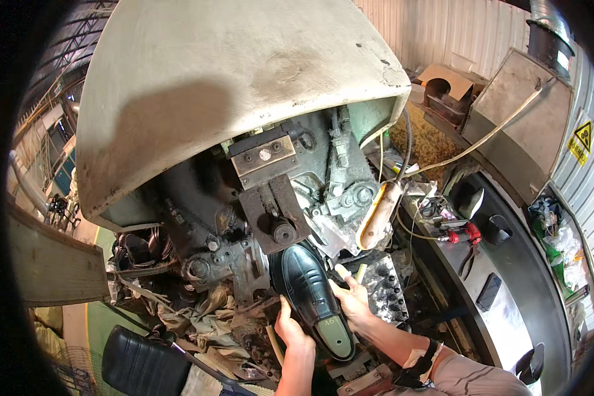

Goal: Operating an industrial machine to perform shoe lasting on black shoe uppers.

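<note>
A black leather shoe lies with its toe pointing away, under the metal block of a large machine. Its opening faces up and shows a pale green last or insole toward the heel. My left hand grips the left side of the shoe near its middle, thumb along the edge. On the opposite side, my right hand holds the shoe with its fingers against the upper. The undersides of both hands and the sole are hidden. Just beyond my right hand are short pale yellow pieces.
A big cream machine hood overhangs the work. To the right hangs a worn yellowish handle-like piece on a cable. A conveyor bears a phone and a red air tool. Rags and a black seat are at lower left.
</note>
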`<control>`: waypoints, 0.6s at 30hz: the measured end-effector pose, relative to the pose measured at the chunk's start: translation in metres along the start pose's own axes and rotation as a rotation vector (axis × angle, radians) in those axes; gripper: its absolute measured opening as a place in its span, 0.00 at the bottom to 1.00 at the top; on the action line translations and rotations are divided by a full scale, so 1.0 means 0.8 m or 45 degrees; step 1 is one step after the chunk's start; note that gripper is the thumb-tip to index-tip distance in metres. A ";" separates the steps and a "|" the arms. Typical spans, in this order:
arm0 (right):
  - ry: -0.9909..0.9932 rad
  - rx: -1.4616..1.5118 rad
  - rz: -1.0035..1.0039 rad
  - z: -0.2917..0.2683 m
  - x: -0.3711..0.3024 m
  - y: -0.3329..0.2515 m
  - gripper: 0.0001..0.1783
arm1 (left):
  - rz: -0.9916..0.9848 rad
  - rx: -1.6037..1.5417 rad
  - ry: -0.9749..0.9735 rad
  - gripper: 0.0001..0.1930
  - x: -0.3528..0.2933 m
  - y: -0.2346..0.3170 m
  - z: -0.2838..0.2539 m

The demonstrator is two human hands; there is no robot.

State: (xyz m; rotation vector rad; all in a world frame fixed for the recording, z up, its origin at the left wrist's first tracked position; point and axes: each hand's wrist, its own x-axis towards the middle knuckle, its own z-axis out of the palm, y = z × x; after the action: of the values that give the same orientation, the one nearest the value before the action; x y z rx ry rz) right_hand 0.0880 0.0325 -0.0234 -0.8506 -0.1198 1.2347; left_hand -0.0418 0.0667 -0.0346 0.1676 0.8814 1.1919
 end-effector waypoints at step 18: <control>0.106 -0.104 -0.034 0.001 0.018 0.000 0.42 | 0.197 0.035 0.033 0.21 0.019 -0.021 -0.010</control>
State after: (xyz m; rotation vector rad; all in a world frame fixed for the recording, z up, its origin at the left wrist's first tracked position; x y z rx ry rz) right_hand 0.0930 0.0456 -0.0279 -0.9674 -0.1149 1.1740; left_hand -0.0331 0.0703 -0.0568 0.2465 0.9205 1.3286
